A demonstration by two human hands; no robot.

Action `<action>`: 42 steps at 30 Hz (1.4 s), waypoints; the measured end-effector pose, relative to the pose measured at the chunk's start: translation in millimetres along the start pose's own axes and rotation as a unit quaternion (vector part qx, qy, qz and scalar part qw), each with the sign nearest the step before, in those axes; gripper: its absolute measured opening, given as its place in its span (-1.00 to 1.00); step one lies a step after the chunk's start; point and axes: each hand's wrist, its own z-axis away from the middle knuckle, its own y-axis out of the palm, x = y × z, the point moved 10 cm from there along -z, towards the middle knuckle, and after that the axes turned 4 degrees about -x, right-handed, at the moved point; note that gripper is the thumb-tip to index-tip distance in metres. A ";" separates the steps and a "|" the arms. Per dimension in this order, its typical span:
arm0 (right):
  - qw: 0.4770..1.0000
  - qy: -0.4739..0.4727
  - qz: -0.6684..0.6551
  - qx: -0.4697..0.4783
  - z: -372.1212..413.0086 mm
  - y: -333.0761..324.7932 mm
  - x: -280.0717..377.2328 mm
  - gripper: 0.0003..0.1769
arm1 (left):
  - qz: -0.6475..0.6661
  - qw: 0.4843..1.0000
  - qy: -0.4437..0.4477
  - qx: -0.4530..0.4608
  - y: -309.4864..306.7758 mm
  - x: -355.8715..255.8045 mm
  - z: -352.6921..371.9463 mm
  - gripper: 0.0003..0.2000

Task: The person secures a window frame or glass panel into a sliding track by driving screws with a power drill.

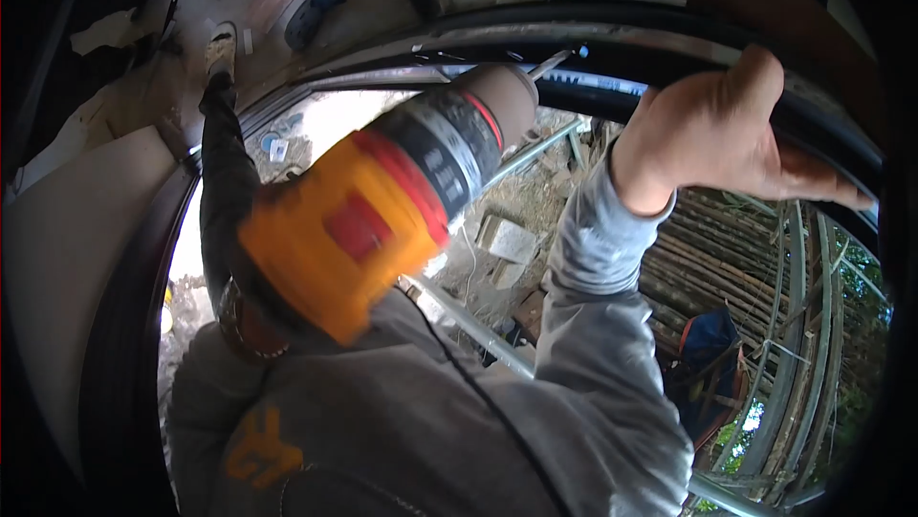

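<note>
Building site: drill (373, 211), scaffold poles (796, 335), rubble (521, 197).

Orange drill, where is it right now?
In the head view the orange drill is left of centre, its tip pointing up at the dark frame, with the right hand on that frame to its right.

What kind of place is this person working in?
Probably a building site, at an unfinished window opening. An orange drill points at the dark frame, and outside there are stacked poles, scaffold pipes and bare rubble on the ground.
</note>
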 end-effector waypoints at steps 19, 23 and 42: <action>0.989 0.142 -0.003 -0.051 5.5 4.0 0.0 0.14 | 0.155 0.986 -0.038 0.042 73.2 31.4 8.1 -0.66; 0.989 0.126 0.067 -0.027 0.1 4.2 6.2 0.11 | 0.205 0.976 -0.052 0.051 87.5 34.4 0.8 -0.68; 0.972 0.172 0.160 -0.018 14.1 25.3 -1.4 -0.24 | 0.450 0.887 -0.102 -0.006 141.3 54.5 -90.7 -0.74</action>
